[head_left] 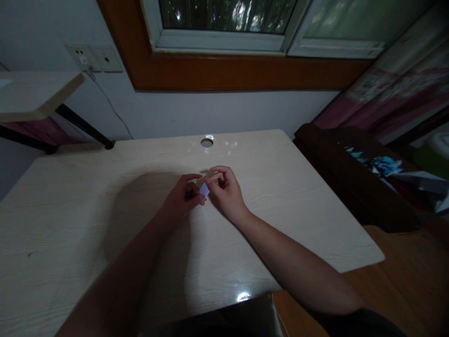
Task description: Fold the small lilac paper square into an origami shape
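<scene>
Between my hands, over the middle of the desk, is a small folded piece of pale purple paper (204,189). My left hand (184,194) pinches its lower left side between thumb and fingers. My right hand (226,192) grips the upper right edge with thumb and index finger, its other fingers curled loosely. The paper looks roughly diamond-shaped; its folds are too small to make out.
The pale wood-grain desk (280,187) has a round cable hole (206,142) near its back edge. A raised shelf (38,96) on black legs stands at the left. Behind are a wall socket (82,57) with a cable and a window. Dark brown furniture (351,178) sits at the right.
</scene>
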`<state>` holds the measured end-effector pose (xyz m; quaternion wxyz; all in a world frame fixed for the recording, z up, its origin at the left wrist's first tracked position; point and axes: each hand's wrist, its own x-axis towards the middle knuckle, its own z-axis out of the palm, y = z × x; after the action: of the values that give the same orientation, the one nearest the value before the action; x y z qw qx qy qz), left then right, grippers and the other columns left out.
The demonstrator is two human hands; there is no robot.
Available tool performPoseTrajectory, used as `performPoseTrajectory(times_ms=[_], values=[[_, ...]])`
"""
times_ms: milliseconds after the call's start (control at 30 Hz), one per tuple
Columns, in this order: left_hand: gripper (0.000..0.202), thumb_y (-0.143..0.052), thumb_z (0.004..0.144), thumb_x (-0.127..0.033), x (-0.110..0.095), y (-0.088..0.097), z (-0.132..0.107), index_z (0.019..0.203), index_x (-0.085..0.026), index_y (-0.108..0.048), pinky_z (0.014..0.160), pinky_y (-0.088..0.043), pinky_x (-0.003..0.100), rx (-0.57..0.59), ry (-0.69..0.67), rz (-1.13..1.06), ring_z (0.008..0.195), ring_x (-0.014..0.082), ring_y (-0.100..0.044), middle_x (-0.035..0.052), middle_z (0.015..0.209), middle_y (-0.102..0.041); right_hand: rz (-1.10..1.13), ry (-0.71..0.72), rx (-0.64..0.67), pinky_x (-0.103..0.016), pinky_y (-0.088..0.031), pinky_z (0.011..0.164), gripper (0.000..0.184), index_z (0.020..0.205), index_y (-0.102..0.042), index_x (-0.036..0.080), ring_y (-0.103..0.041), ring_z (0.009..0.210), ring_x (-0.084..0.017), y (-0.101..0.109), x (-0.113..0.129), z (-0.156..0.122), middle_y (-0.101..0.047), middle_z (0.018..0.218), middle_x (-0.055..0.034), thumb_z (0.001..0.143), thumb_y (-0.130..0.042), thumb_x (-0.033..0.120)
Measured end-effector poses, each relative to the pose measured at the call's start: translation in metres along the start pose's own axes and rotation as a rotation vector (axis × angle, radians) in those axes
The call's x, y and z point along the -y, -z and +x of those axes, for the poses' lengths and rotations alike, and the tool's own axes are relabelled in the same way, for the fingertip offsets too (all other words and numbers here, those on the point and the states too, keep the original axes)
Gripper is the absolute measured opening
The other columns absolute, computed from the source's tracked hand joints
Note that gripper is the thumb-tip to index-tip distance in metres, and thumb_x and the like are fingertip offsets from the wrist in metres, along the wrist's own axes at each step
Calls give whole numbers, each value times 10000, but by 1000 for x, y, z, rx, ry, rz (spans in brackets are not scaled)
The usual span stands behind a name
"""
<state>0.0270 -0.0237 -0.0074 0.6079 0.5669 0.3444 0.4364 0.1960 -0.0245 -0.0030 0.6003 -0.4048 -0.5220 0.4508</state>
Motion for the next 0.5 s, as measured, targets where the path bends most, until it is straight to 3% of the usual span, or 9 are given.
performPoseTrajectory(times_ms=[500], values=[[548, -780, 766, -194, 0, 0, 0, 1239, -240, -508, 670, -536, 265, 19, 24, 5, 630, 108, -646, -73, 734, -585, -20, 23, -38, -297, -494, 685, 265, 1104, -558, 279, -625, 669, -147, 1, -3, 0, -627, 731, 47, 883, -696, 322]])
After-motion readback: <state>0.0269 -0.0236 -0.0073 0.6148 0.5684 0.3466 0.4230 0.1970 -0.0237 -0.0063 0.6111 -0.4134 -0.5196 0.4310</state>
